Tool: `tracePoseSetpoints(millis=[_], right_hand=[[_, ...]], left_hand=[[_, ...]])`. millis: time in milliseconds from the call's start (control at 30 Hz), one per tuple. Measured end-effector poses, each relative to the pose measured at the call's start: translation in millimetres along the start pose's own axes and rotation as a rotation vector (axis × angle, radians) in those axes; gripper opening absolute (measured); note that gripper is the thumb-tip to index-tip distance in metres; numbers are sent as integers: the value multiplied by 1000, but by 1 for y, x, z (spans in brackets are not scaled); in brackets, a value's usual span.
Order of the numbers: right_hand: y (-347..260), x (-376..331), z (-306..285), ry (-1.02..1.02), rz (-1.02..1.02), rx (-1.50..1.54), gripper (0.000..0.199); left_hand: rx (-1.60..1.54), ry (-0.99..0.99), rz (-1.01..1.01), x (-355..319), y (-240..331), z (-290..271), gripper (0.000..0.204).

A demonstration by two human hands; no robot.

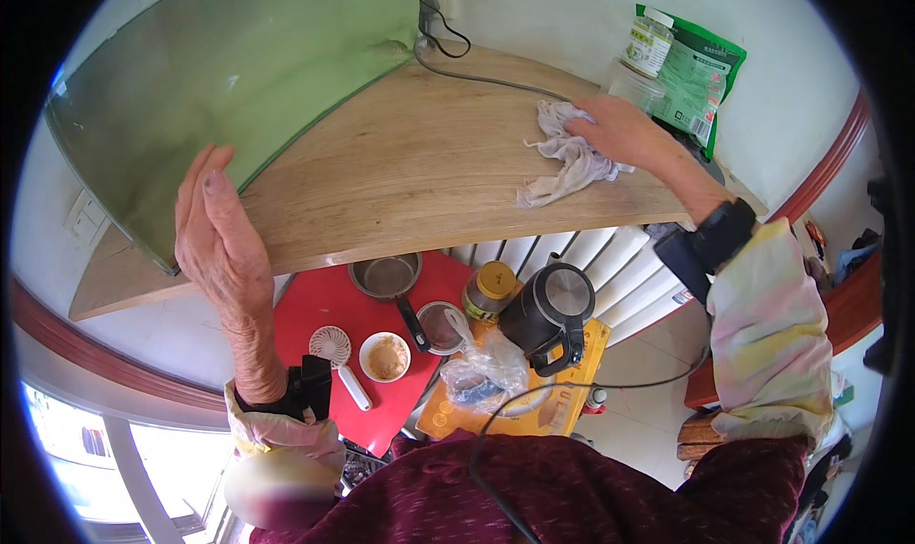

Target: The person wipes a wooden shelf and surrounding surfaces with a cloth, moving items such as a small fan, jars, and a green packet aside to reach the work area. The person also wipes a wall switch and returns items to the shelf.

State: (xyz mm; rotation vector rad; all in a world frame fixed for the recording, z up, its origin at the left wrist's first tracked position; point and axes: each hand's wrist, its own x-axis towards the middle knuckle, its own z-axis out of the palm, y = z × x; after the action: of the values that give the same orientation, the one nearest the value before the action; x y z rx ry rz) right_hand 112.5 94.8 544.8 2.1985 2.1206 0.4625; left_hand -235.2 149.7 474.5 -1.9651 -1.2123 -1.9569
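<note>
Under my right hand [624, 130] a crumpled pale cloth [572, 163] lies on the wooden shelf [400, 153]. The fingers of that hand are closed on the cloth's upper edge, close to a dark cable. My left hand [219, 239] is raised at the shelf's left end, beside the near corner of a glass fish tank [248, 68] with greenish sides. Its fingers are stretched out with nothing in them; whether it touches the glass I cannot tell.
Behind my right hand stand a lidded jar [648, 44], a clear container [634, 87] and a green bag [701, 77]. Below the shelf are a saucepan [386, 275], a bowl [385, 357], a handheld fan [332, 346], a black kettle [548, 311] and a plastic bag [486, 368]. A cable [515, 85] crosses the shelf.
</note>
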Motion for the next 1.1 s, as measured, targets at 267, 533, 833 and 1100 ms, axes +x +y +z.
tracePoseSetpoints(millis=[267,533,833,1100], right_hand=[[-65,-10,15,303,-227,527,41],[27,-40,8,491,218,279,37],[75,-29,16,387,228,1452,32],[88,-57,23,387,448,767,42]], left_hand=[[19,-38,-26,2,5,2,45],[74,-21,10,-2,3,3,43],[93,-5,10,-2,3,2,39],[77,13,5,-2,4,3,39]])
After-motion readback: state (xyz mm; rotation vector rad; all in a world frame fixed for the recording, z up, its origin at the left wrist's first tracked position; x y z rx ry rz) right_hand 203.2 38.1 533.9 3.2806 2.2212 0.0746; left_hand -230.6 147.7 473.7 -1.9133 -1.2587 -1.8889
